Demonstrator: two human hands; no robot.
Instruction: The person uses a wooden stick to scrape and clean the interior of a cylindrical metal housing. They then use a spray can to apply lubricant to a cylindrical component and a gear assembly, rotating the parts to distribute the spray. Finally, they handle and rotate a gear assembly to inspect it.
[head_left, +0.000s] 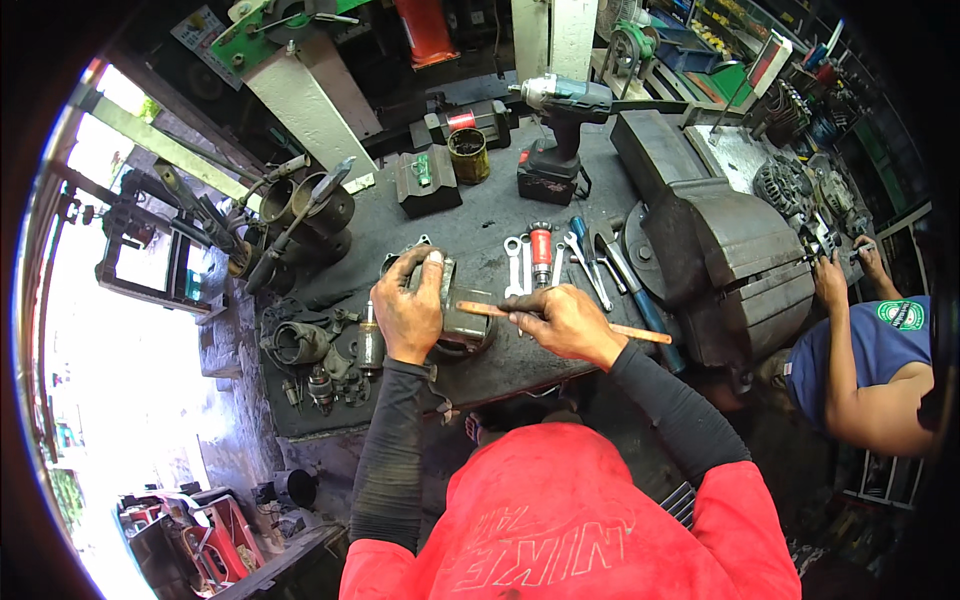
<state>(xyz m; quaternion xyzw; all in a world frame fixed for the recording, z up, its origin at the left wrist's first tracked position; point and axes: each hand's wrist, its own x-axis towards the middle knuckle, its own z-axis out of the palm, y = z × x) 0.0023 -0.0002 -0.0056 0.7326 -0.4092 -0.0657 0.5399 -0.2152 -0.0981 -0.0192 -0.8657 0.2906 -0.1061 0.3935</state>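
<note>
One two-handed job left of the big vise [735, 250]: left hand [410, 305] clutching the metal housing [468, 328], right hand [565, 322] gripping a wooden stick [642, 334], so imo steady bracing and light pressure work best.

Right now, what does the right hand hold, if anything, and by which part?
The right hand holds a thin brown stick around its middle, both ends showing.

Inside a mechanical repair workshop
A grimy workbench [485, 212] bears a heavy vise [735, 240], a cordless impact wrench [566, 138], wrenches [514, 268] and dismantled machine parts [298, 344] in clusters.
</note>
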